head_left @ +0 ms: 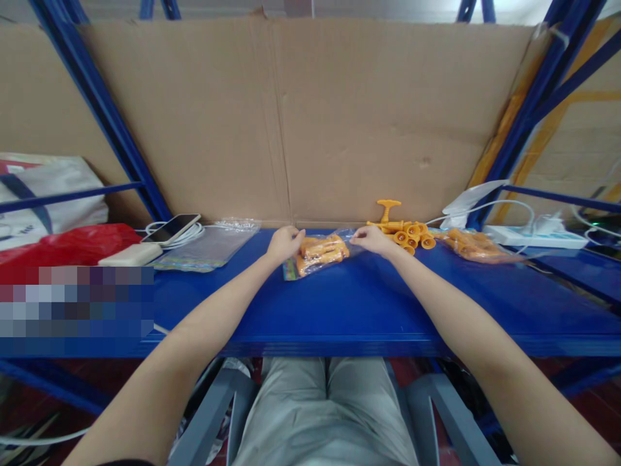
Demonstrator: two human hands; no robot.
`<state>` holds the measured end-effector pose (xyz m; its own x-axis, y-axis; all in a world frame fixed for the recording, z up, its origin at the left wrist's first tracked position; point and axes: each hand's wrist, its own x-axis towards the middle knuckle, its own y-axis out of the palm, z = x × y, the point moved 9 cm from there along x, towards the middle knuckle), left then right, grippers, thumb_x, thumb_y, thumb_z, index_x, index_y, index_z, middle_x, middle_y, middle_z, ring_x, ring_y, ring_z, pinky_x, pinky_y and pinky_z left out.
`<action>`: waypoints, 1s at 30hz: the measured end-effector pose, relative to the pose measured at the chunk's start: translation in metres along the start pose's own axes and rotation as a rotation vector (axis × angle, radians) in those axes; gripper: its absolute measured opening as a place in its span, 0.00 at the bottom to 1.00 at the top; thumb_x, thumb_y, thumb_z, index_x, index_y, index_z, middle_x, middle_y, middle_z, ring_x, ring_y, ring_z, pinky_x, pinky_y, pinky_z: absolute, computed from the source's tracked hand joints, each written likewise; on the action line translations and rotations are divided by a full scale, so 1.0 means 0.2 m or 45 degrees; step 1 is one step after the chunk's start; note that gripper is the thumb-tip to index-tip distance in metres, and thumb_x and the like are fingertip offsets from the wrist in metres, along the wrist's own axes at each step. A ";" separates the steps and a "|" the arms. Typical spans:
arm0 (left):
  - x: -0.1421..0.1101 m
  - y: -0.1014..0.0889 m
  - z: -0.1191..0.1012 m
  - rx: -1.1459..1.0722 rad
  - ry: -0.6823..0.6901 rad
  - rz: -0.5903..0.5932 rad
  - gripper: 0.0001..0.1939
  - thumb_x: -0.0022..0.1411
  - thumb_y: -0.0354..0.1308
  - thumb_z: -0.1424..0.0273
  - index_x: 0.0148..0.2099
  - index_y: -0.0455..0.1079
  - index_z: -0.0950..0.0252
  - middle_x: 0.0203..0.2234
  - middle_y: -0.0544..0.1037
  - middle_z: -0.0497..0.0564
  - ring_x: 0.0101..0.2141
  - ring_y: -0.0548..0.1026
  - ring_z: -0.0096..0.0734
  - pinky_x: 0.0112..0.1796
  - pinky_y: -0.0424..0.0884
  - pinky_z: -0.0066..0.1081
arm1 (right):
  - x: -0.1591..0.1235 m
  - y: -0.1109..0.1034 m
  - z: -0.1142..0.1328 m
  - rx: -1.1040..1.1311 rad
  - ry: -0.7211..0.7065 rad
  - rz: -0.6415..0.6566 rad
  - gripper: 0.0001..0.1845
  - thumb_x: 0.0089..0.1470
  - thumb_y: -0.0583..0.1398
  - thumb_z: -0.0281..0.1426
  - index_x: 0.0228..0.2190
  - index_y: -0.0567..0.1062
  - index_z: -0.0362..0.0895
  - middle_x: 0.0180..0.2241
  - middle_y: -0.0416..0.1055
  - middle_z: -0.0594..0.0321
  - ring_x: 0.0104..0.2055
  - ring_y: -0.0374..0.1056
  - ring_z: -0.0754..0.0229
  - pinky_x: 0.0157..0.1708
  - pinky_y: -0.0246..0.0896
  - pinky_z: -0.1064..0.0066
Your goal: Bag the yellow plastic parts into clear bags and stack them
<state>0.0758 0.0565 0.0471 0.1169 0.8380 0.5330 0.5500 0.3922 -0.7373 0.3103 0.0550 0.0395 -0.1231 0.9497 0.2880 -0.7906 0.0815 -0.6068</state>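
Note:
A clear plastic bag with several orange plastic pieces inside lies on the blue shelf, between my two hands. My left hand is curled at the bag's left end, with its fingertips closed against the plastic. At the right end, my right hand pinches the bag's clear edge. Just beyond my right hand sits a pile of loose orange plastic pieces with round, cup-like ends. One T-shaped orange piece stands upright behind that pile.
Another filled bag lies at the right, before a white power strip with cables. Flat clear bags are stacked at the left, beside a phone on a coiled white cable. Cardboard closes off the back; blue posts stand at both sides.

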 end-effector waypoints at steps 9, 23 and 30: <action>0.00 0.01 0.13 0.025 -0.277 0.032 0.11 0.60 0.52 0.63 0.30 0.73 0.61 0.30 0.81 0.54 0.39 0.78 0.42 0.40 0.70 0.32 | 0.01 -0.22 -0.09 -0.365 0.119 -0.534 0.11 0.50 0.63 0.38 0.32 0.71 0.43 0.39 0.71 0.51 0.48 0.66 0.48 0.46 0.62 0.59; -0.02 0.14 0.14 -0.563 -0.419 0.237 0.05 0.58 0.56 0.69 0.31 0.71 0.64 0.23 0.80 0.50 0.27 0.77 0.32 0.30 0.68 0.27 | 0.00 0.04 -0.24 0.463 0.405 -0.178 0.13 0.46 0.59 0.16 0.17 0.67 0.43 0.17 0.67 0.66 0.22 0.65 0.66 0.24 0.60 0.77; -0.05 0.18 0.15 -0.664 -0.574 0.360 0.07 0.62 0.52 0.68 0.38 0.69 0.65 0.16 0.76 0.50 0.21 0.75 0.32 0.23 0.64 0.25 | -0.03 0.09 -0.22 0.943 0.536 -0.179 0.13 0.55 0.53 0.16 0.23 0.64 0.44 0.15 0.64 0.68 0.17 0.62 0.69 0.24 0.65 0.78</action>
<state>0.0694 0.0730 0.0018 0.0234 0.9986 0.0474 0.8833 0.0015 -0.4687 0.3239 0.0644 -0.0063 0.1220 0.9905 -0.0634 -0.9872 0.1277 0.0957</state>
